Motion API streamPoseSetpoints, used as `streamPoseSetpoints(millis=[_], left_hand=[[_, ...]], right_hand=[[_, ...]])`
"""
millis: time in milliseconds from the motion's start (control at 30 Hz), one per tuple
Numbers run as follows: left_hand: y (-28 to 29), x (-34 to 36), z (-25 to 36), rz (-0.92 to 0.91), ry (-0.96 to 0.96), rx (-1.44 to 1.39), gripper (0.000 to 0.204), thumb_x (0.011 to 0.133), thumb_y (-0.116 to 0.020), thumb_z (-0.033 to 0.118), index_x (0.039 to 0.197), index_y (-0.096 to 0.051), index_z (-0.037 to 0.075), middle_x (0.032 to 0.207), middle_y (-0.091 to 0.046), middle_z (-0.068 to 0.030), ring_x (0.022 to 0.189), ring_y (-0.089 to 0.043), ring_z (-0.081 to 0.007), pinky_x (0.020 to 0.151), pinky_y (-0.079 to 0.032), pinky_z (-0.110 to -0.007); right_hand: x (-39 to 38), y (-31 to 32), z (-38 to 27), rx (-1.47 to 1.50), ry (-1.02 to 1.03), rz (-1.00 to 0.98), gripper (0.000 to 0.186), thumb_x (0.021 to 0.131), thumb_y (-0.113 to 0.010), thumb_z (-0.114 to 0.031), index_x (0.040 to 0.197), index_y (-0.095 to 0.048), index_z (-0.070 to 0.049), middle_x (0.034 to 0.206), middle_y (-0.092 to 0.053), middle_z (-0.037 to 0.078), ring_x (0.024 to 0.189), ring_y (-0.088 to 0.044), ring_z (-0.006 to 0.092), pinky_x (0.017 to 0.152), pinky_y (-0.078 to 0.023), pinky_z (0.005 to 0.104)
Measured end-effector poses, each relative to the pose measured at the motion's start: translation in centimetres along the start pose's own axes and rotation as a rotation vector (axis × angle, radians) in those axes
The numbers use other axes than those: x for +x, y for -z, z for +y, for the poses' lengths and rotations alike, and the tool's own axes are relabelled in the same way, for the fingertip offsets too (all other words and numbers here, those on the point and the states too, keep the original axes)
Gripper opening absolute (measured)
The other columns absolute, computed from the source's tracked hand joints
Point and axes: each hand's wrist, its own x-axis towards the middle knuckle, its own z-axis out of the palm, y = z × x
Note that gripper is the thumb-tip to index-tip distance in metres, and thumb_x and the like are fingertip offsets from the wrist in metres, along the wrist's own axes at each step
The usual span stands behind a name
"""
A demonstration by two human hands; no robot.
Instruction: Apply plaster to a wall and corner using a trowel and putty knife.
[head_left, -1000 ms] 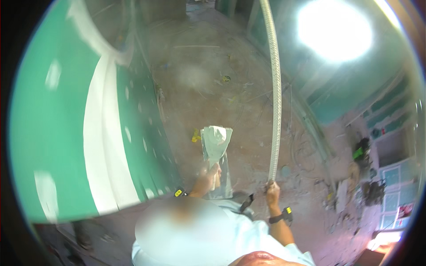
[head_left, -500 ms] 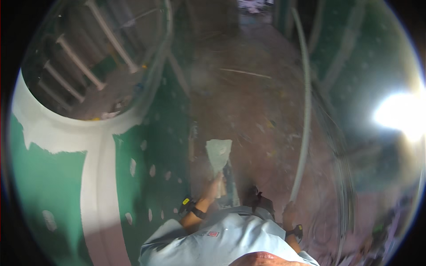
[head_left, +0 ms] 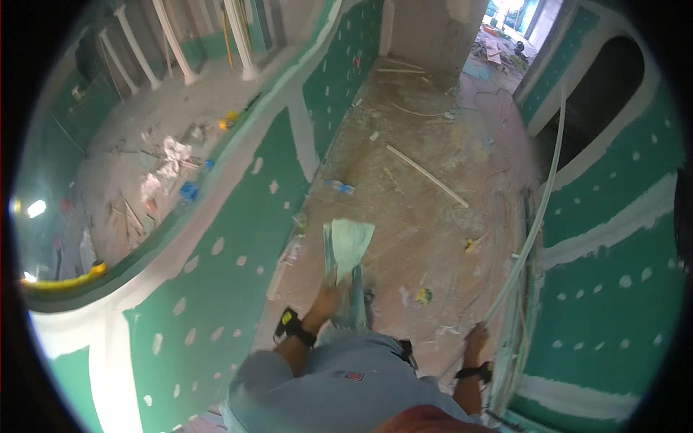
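My left hand is closed round the handle of a putty knife, its wide blade pointing away from me and coated with pale filler. A long grey-green strip lies alongside the knife; whether I hold it too is unclear. At the lower right, my right hand grips the near end of a long pale pole, which reaches up and away along the right-hand wall. Both wrists wear dark straps.
Green plasterboard walls with filler patches run along both sides. The left one has a large curved opening; an oval opening pierces the right. A loose strip, a plastic bottle and a yellow-green roll lie on the dusty floor.
My view has turned and brightened, showing more of both walls and the floor ahead. The pole's far end now sits further right. Both hands keep their hold.
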Motion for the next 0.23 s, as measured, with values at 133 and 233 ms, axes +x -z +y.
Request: streamPoseSetpoints(millis=[133, 233], left_hand=[[-7.5, 13.4, 9.6, -0.181, 0.253, -0.08, 0.043, 0.087, -0.053, 0.026, 0.121, -0.04, 0.004, 0.085, -0.051, -0.0036, 0.078, -0.049, -0.0096, 0.071, -0.042, -0.026], [-13.6, 22.8, 11.2, -0.282, -0.051, -0.061, 0.046, 0.086, -0.055, 0.028, 0.124, -0.038, 0.007, 0.084, -0.051, -0.0042, 0.073, -0.049, -0.0088, 0.067, -0.043, -0.024]], right_hand=[[3.9, -0.8, -1.7, -0.058, -0.161, -0.038, 0.046, 0.089, -0.041, -0.04, 0.058, -0.044, -0.007, 0.044, -0.038, 0.002, 0.035, -0.039, 0.0125, 0.032, -0.032, 0.0276], [6.1, -1.9, -2.7, -0.051, -0.193, 0.056, 0.051, 0.086, -0.042, -0.05, 0.06, -0.046, -0.006, 0.042, -0.039, 0.003, 0.03, -0.038, 0.015, 0.029, -0.033, 0.0288]])
